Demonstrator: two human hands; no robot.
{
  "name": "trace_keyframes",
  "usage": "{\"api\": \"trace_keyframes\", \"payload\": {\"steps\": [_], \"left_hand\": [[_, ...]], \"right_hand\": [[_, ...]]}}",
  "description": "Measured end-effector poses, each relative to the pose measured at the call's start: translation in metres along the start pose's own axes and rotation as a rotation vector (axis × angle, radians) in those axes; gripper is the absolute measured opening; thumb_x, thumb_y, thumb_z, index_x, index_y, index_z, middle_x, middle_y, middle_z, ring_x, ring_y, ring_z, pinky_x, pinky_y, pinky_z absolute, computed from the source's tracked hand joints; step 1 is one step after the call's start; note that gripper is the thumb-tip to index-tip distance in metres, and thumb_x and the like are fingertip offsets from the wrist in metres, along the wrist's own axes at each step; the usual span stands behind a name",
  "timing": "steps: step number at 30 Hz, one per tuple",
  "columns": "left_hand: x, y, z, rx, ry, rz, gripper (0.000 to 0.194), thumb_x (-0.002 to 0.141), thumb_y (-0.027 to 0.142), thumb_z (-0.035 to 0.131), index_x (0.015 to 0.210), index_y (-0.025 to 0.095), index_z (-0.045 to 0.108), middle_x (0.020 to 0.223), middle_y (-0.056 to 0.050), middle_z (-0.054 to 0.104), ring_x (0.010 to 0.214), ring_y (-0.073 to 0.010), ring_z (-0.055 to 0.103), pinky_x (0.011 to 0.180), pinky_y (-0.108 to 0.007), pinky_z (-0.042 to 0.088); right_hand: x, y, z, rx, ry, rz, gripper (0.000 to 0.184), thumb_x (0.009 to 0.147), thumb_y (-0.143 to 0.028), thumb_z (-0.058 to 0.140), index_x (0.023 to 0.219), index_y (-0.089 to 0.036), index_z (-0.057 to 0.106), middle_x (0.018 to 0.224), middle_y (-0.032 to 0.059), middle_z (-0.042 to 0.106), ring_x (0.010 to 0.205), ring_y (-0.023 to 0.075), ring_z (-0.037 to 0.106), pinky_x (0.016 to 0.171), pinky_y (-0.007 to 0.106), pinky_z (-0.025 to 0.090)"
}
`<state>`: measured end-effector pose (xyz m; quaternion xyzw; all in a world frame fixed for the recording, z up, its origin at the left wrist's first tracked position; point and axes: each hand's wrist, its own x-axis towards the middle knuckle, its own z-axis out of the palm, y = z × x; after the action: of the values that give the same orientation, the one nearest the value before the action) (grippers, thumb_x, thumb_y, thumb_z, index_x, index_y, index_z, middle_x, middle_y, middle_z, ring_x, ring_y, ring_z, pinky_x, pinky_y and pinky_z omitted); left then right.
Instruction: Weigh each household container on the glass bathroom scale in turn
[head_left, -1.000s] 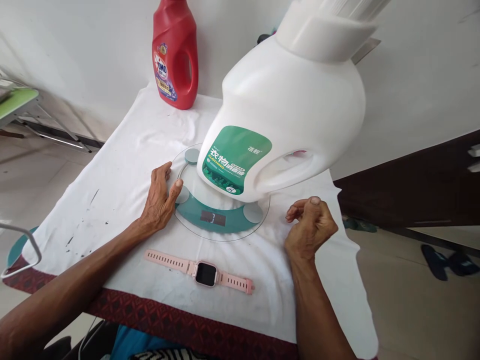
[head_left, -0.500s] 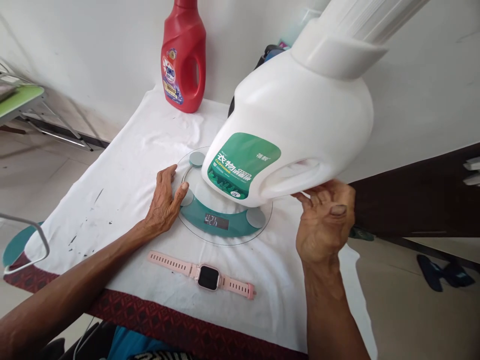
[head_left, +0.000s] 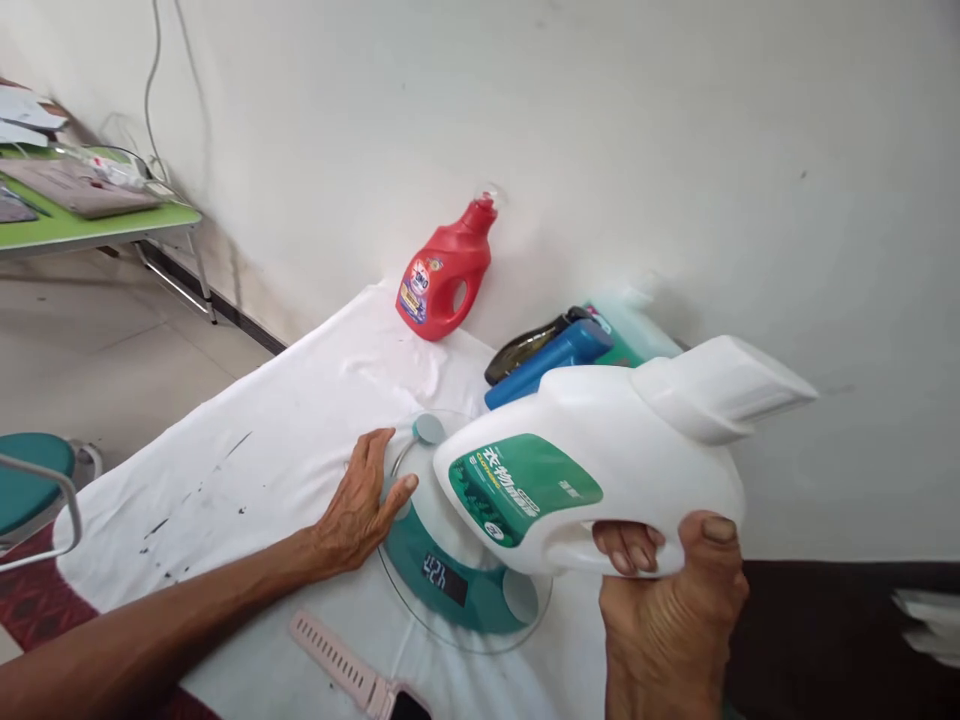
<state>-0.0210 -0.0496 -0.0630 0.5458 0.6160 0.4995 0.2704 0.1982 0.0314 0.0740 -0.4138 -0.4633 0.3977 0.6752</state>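
- While the fingers of the right hand [head_left: 675,600] passed through the handle opening of a large white plastic bottle with a green label [head_left: 600,430], its thumb lay along the outside, clasping the handle.
- The white bottle was over a round clear-glass scale with a teal band [head_left: 409,550], its broad white cap toward the right; whether the base touched the glass could not be told.
- The left hand [head_left: 364,510], its grip released and its fingers loosely spread, lay at the scale's left edge, thumb over the glass.
- Pale digits lit the scale's small dark display.
- A pink-strapped watch [head_left: 345,665], partly out of view, lay near the scale on a white cloth [head_left: 285,450].
- Near the pale wall, a red plastic bottle with a loop handle [head_left: 442,265] stood well apart from both hands.
- Behind the white bottle, a blue plastic bottle [head_left: 551,365] and a glossy dark bottle [head_left: 529,350] lay side by side.
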Motion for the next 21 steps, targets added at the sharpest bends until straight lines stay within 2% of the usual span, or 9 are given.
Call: {"api": "trace_keyframes", "payload": {"steps": [4,7,9,12,15,19,21], "left_hand": [[-0.003,-0.001,0.001,-0.05,-0.002,-0.03,0.06,0.106,0.053,0.046,0.157,0.025,0.032,0.155,-0.017,0.042,0.148,-0.0326,0.046,0.123,-0.057,0.041],[-0.004,-0.001,0.002,-0.078,-0.035,-0.061,0.063,0.106,0.053,0.045,0.16,0.025,0.029,0.159,-0.017,0.039,0.151,-0.0326,0.042,0.125,-0.057,0.04],[-0.004,-0.002,0.003,-0.087,-0.044,-0.078,0.064,0.106,0.054,0.044,0.161,0.025,0.027,0.161,-0.017,0.037,0.153,-0.0329,0.039,0.126,-0.058,0.038],[-0.006,-0.006,0.006,-0.097,-0.032,-0.076,0.066,0.106,0.052,0.045,0.163,0.027,0.025,0.163,-0.017,0.036,0.156,-0.0329,0.036,0.127,-0.058,0.036],[-0.007,-0.011,0.01,-0.097,-0.015,-0.06,0.067,0.106,0.05,0.046,0.164,0.028,0.023,0.166,-0.016,0.034,0.159,-0.0329,0.032,0.129,-0.058,0.034],[-0.008,-0.015,0.013,-0.082,-0.052,-0.07,0.069,0.106,0.051,0.045,0.166,0.028,0.019,0.17,-0.017,0.028,0.161,-0.0335,0.026,0.13,-0.06,0.031],[-0.008,-0.015,0.013,-0.066,-0.062,-0.084,0.068,0.107,0.049,0.044,0.166,0.028,0.016,0.17,-0.017,0.027,0.161,-0.0331,0.026,0.13,-0.061,0.03]], "right_hand": [[0.015,-0.016,0.027,-0.017,-0.018,-0.057,0.044,0.072,-0.037,0.077,0.055,-0.025,0.038,0.048,-0.008,0.026,0.038,0.0073,0.021,0.029,0.025,0.022],[0.035,-0.019,0.063,0.034,-0.047,-0.131,0.049,0.071,-0.045,0.075,0.054,-0.024,0.034,0.046,-0.0083,0.025,0.037,0.0058,0.016,0.028,0.023,0.014],[0.049,-0.011,0.095,0.055,-0.086,-0.128,0.052,0.071,-0.055,0.074,0.055,-0.024,0.035,0.044,-0.0093,0.024,0.035,0.005,0.017,0.028,0.022,0.014],[0.067,0.02,0.147,0.084,-0.137,0.009,0.05,0.079,-0.069,0.065,0.067,-0.024,0.047,0.048,-0.0097,0.034,0.034,0.0062,0.022,0.028,0.023,0.019],[0.082,0.059,0.193,0.072,-0.088,0.13,0.052,0.087,-0.074,0.051,0.071,-0.025,0.051,0.05,-0.0074,0.041,0.034,0.0086,0.025,0.028,0.026,0.019],[0.102,0.104,0.234,0.027,-0.032,0.112,0.053,0.09,-0.075,0.045,0.068,-0.027,0.047,0.05,-0.0066,0.04,0.036,0.0104,0.031,0.03,0.027,0.023],[0.114,0.122,0.244,-0.006,-0.123,0.031,0.055,0.092,-0.076,0.037,0.074,-0.026,0.05,0.055,-0.0047,0.046,0.04,0.0117,0.037,0.033,0.027,0.029]]}}
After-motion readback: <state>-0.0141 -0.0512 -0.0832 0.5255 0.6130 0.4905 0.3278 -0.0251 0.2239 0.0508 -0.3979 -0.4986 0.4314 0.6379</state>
